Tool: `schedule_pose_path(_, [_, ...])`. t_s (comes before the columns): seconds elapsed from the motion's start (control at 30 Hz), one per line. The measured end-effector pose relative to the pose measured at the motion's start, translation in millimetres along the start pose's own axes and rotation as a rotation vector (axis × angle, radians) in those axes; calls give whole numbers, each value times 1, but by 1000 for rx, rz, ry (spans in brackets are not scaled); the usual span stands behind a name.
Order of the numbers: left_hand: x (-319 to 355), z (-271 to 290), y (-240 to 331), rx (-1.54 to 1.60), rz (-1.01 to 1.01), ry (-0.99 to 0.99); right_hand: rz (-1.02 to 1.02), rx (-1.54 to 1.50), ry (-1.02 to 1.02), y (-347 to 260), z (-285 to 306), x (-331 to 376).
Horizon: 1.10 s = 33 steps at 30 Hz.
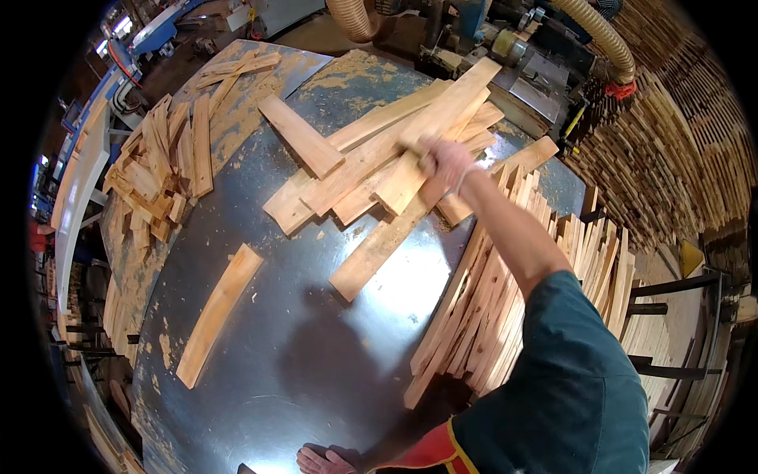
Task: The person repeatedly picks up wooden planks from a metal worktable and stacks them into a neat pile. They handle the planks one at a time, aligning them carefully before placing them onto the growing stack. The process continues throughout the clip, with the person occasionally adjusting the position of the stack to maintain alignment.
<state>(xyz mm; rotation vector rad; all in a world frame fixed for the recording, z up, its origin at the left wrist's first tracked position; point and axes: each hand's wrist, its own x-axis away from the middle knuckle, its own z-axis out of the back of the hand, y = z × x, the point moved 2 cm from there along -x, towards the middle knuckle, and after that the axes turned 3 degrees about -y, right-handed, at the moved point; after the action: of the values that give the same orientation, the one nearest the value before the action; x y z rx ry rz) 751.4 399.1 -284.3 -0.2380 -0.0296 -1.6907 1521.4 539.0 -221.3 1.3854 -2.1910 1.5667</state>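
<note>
My right hand (453, 164), somewhat blurred, reaches far over the metal table and is closed on the near end of a wooden board (452, 103). The board slants up and away to the right, above a loose heap of boards. Under and beside my hand lie other boards, among them a pale board (371, 259) that sticks out toward me. A shorter board (302, 136) rests across the heap's left side. At the bottom edge my left hand (324, 460) lies on the tabletop with its fingers stretched out, holding nothing; part of it is cut off.
One single board (217, 316) lies at the left of the dark metal table (316, 363). Short offcuts (154, 174) are piled at the far left. Thin boards stand stacked (489, 308) along the right edge. A machine (533, 79) with hoses stands at the back, beside tall lumber stacks (655, 150).
</note>
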Motion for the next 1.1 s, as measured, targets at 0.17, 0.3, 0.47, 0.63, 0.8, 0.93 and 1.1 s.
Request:
schedule_pose_path(0.17, [6, -23, -8, 64, 5, 264, 39, 108, -249, 138, -57, 169])
schedule_pose_path(0.3, [-15, 38, 14, 244, -76, 14, -6, 384, -323, 195, -72, 268])
schedule_pose_path(0.47, [-45, 148, 89, 1193, -351, -269, -61, 1123, -464, 282, -89, 396])
schedule_pose_path(0.63, [-42, 65, 34, 2090, -11, -1118, 42, 1323, -1064, 320, -96, 505])
schedule_pose_path(0.8, [-7, 57, -30, 2087, 84, -1050, -107, 1132, -911, 357, -47, 517])
schedule_pose_path(0.93, [6, 70, -31, 2053, 54, -945, -95, 1062, -851, 399, -6, 519])
schedule_pose_path(1.1, [13, 89, -4, 2166, -165, -944, -600, 539, -953, 379, -56, 550])
